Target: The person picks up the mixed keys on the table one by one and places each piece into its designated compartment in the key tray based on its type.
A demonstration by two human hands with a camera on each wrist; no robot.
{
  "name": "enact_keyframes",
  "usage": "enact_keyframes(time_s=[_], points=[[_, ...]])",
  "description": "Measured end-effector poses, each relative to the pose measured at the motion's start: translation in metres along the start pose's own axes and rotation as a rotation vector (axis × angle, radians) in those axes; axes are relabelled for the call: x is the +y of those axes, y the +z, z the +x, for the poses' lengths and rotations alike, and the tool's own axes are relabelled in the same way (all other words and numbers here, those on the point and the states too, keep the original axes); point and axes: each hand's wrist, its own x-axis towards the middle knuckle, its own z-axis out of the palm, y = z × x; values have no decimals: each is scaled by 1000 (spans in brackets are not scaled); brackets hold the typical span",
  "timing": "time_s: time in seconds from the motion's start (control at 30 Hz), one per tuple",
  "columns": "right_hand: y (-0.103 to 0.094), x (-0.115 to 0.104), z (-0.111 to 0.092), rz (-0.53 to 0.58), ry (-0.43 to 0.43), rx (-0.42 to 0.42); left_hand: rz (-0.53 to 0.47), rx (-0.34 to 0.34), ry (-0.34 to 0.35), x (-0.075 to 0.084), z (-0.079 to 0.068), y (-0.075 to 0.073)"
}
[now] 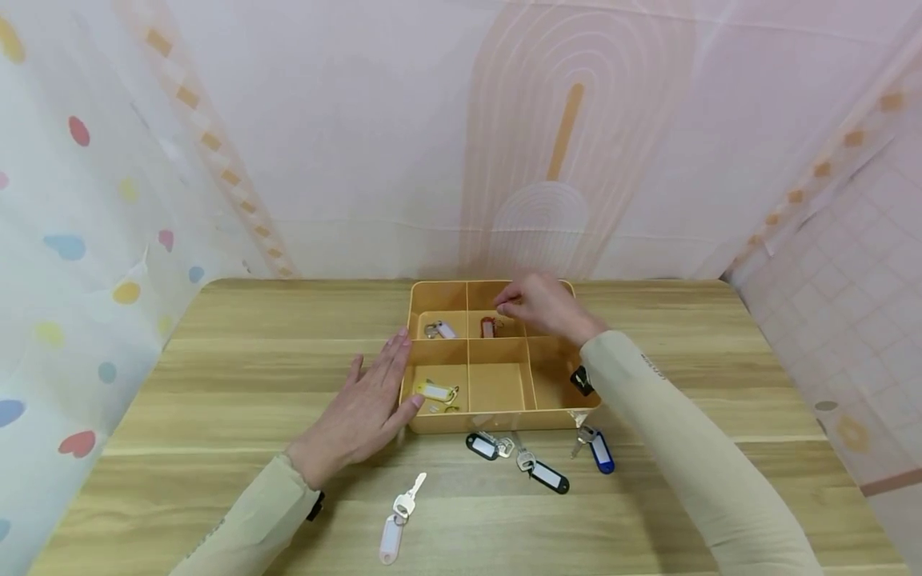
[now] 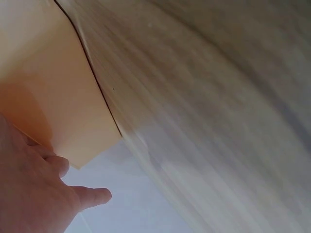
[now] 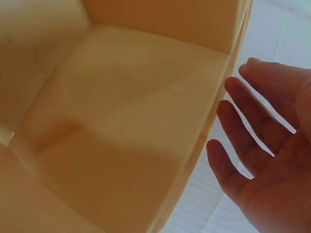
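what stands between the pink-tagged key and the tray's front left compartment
The front wall of the tray, so the pink-tagged key would probably need lifting over; the left hand is at its left side.

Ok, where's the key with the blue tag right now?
In the head view, the blue-tagged key lies on the wooden table, just in front of the divided tray's near right corner, right of a black-tagged key.
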Motion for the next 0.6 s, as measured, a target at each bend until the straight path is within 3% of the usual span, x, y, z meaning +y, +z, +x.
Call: enact_keyframes(time_s=[0.23, 0.6], points=[[-14, -8, -16, 45, 39, 0, 0, -6, -4, -1, -1, -2], [-34, -20, -66, 96, -54, 197, -2, -8, -12, -6, -4, -5]])
